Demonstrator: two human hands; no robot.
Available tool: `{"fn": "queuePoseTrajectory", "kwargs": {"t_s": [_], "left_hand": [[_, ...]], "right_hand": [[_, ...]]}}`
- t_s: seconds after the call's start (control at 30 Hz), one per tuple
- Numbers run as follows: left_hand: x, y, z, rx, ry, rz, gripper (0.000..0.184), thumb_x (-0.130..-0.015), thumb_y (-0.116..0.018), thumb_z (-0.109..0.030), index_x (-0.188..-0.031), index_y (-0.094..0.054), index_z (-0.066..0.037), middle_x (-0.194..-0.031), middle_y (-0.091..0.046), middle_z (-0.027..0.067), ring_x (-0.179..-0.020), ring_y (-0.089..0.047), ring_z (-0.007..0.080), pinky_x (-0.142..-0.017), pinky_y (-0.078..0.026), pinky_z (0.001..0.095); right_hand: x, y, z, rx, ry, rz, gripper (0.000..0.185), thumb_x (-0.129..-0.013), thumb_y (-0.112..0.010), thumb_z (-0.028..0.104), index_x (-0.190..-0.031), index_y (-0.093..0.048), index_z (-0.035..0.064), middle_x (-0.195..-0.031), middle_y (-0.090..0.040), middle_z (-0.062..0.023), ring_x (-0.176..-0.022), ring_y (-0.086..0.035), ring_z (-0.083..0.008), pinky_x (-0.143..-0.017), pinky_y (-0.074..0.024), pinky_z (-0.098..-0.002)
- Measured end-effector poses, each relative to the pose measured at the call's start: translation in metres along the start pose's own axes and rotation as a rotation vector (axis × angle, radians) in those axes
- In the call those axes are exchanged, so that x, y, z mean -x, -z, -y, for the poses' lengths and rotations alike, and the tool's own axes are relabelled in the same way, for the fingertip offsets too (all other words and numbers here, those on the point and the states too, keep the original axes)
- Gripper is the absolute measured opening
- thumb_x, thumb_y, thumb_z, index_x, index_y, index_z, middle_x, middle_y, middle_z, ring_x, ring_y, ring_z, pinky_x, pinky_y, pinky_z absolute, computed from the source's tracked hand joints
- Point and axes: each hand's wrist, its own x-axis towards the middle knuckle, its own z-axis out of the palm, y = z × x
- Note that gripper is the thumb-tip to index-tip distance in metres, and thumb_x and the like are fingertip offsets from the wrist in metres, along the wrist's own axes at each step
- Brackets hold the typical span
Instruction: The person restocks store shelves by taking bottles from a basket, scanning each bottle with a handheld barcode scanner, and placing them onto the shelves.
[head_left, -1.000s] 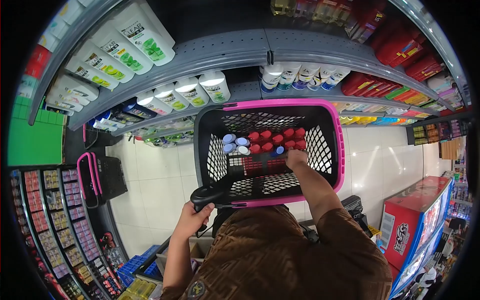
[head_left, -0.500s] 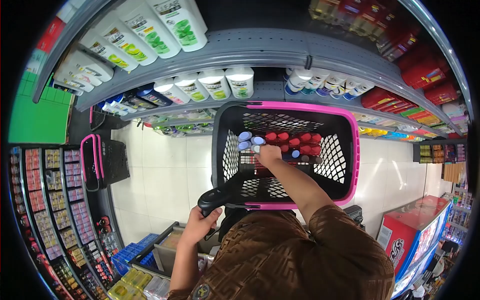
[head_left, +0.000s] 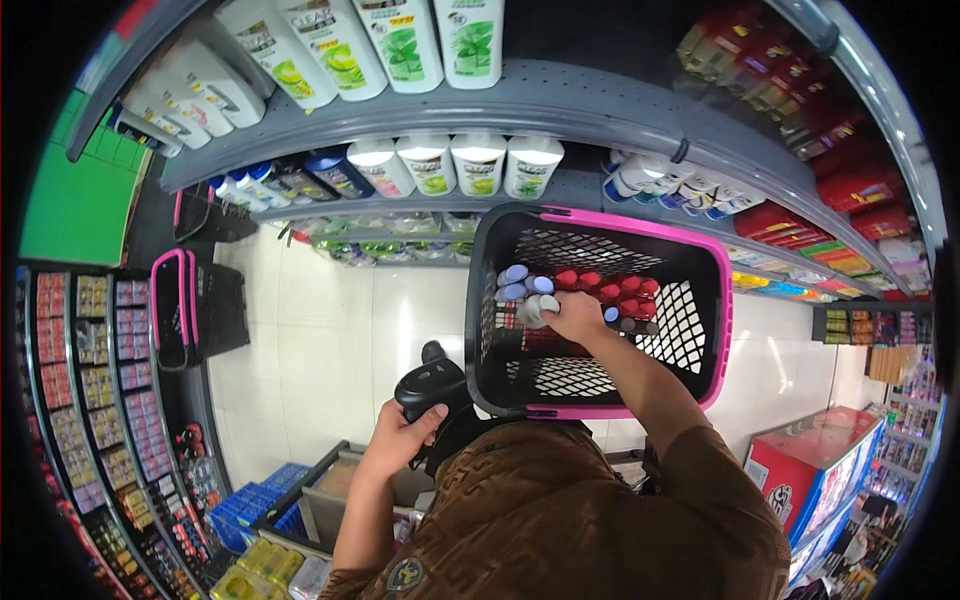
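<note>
My left hand (head_left: 403,437) is wrapped round the handle of a black handheld device (head_left: 432,388), left of the basket. My right hand (head_left: 577,318) reaches into a black basket with a pink rim (head_left: 722,320) and grips a white-capped bottle (head_left: 537,309). Several bottles with light blue caps (head_left: 514,283) stand beside it. Several red-capped bottles (head_left: 610,290) are in rows behind and to the right of my right hand. One bottle with a blue cap (head_left: 611,314) sits just right of the fingers.
Shelves (head_left: 400,115) with white shampoo bottles (head_left: 405,45) run across the top. More black baskets with pink handles (head_left: 205,310) stand at the left. A blue crate (head_left: 250,510) is at the lower left, and a red freezer cabinet (head_left: 815,455) at the lower right.
My right hand has moved left from the red-capped bottles and taken hold of the white-capped bottle. The basket has shifted right in view, and the handheld device now appears apart from its rim.
</note>
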Motion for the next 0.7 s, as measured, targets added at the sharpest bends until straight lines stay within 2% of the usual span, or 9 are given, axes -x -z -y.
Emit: {"fn": "queuePoseTrajectory", "kwargs": {"t_s": [0.13, 0.2, 0.23, 0.3, 0.37, 0.47, 0.57, 0.63, 0.7], "left_hand": [[-0.031, -0.006, -0.008, 0.261, -0.13, 0.037, 0.02, -0.089, -0.076, -0.002, -0.105, -0.064, -0.005, -0.089, -0.067, 0.0047, -0.069, -0.064, 0.0129, -0.06, -0.052, 0.0266], [-0.045, -0.018, -0.023, 0.253, -0.17, 0.092, 0.025, -0.09, -0.075, 0.0, -0.11, -0.062, -0.005, -0.1, -0.068, 0.0073, -0.081, -0.068, 0.016, -0.062, -0.054, 0.0282], [-0.051, -0.025, -0.029, 0.24, -0.211, 0.12, 0.035, -0.088, -0.076, -0.002, -0.12, -0.061, -0.004, -0.115, -0.067, 0.0098, -0.096, -0.069, 0.0187, -0.067, -0.055, 0.0291], [-0.057, -0.049, -0.043, 0.238, -0.27, 0.142, 0.042, -0.087, -0.077, -0.003, -0.124, -0.06, -0.004, -0.119, -0.067, 0.0102, -0.1, -0.069, 0.0192, -0.069, -0.056, 0.0293], [-0.064, -0.076, -0.052, 0.275, -0.391, 0.177, 0.059, -0.083, -0.08, -0.005, -0.137, -0.055, -0.004, -0.127, -0.065, 0.0113, -0.107, -0.066, 0.0188, -0.076, -0.057, 0.0302], [-0.066, -0.104, -0.061, 0.219, -0.398, 0.305, 0.065, -0.08, -0.085, -0.003, -0.137, -0.056, -0.003, -0.119, -0.065, 0.0076, -0.103, -0.065, 0.015, -0.077, -0.058, 0.0302], [-0.057, -0.127, -0.062, 0.251, -0.344, 0.305, 0.058, -0.079, -0.085, -0.002, -0.13, -0.058, -0.005, -0.113, -0.064, 0.0072, -0.094, -0.067, 0.015, -0.069, -0.059, 0.028], [-0.046, -0.146, -0.068, 0.311, -0.387, 0.235, 0.049, -0.078, -0.085, -0.002, -0.119, -0.059, -0.006, -0.111, -0.065, 0.0078, -0.089, -0.069, 0.016, -0.062, -0.059, 0.027], [-0.039, -0.16, -0.069, 0.339, -0.397, 0.185, 0.049, -0.078, -0.085, -0.001, -0.119, -0.059, -0.006, -0.111, -0.064, 0.0076, -0.09, -0.069, 0.0162, -0.061, -0.059, 0.0265]], "right_hand": [[0.051, 0.085, 0.017, -0.136, 0.004, -0.064, 0.034, -0.084, -0.077, 0.036, -0.089, -0.073, 0.003, -0.075, -0.07, -0.0143, -0.068, -0.07, -0.0292, -0.063, -0.0533, -0.0429], [0.078, 0.128, 0.025, -0.649, 0.081, -0.081, 0.023, -0.086, -0.08, 0.022, -0.087, -0.07, 0.0017, -0.066, -0.064, -0.0041, -0.056, -0.059, -0.0119, -0.052, -0.0453, -0.0304], [0.089, 0.148, 0.029, -0.636, 0.078, -0.097, 0.023, -0.086, -0.08, 0.022, -0.087, -0.07, 0.0017, -0.066, -0.064, -0.004, -0.056, -0.059, -0.0119, -0.052, -0.0453, -0.0304], [0.109, 0.191, 0.038, -1.018, 0.033, -0.081, 0.014, -0.088, -0.077, 0.01, -0.087, -0.068, 0.0009, -0.066, -0.062, 0.002, -0.056, -0.052, -0.0018, -0.05, -0.0391, -0.022], [0.123, 0.229, 0.039, -1.09, 0.032, -0.099, 0.011, -0.088, -0.075, 0.01, -0.088, -0.067, 0.0012, -0.069, -0.064, 0.0001, -0.054, -0.053, -0.0033, -0.049, -0.0393, -0.0212], [0.134, 0.258, 0.038, -1.277, 0.057, -0.202, 0.012, -0.088, -0.071, 0.013, -0.085, -0.068, 0.0029, -0.071, -0.066, -0.0033, -0.051, -0.055, -0.0054, -0.049, -0.0415, -0.0209], [0.139, 0.259, 0.033, -1.347, 0.061, -0.225, 0.016, -0.091, -0.071, 0.018, -0.087, -0.068, 0.0033, -0.071, -0.066, -0.0034, -0.054, -0.056, -0.0055, -0.05, -0.0423, -0.0205], [0.136, 0.246, 0.034, -1.409, -0.033, -0.418, 0.019, -0.095, -0.07, 0.023, -0.093, -0.067, 0.0037, -0.073, -0.067, -0.0037, -0.057, -0.058, -0.0058, -0.051, -0.0437, -0.0205], [0.146, 0.237, 0.049, -1.404, -0.055, -0.365, 0.03, -0.099, -0.069, 0.026, -0.117, -0.059, 0.0039, -0.096, -0.069, -0.0054, -0.079, -0.066, -0.0099, -0.063, -0.0501, -0.0245]]}}
